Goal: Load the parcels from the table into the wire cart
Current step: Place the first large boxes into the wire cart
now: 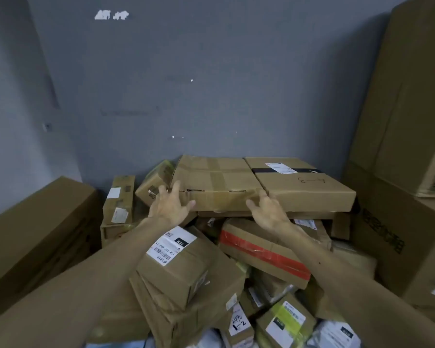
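- Parcels (pixel 181 267) lay in a heap.
- Left hand (pixel 170 205), fingers spread wide, touched the front corner of the flat box (pixel 216 182).
- Right hand (pixel 268 210), fingers loosely spread, touched its front edge.

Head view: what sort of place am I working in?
Most likely a parcel depot or courier storeroom: a heap of taped cardboard parcels with shipping labels, tall cartons stacked at the right, and a bare grey wall behind.
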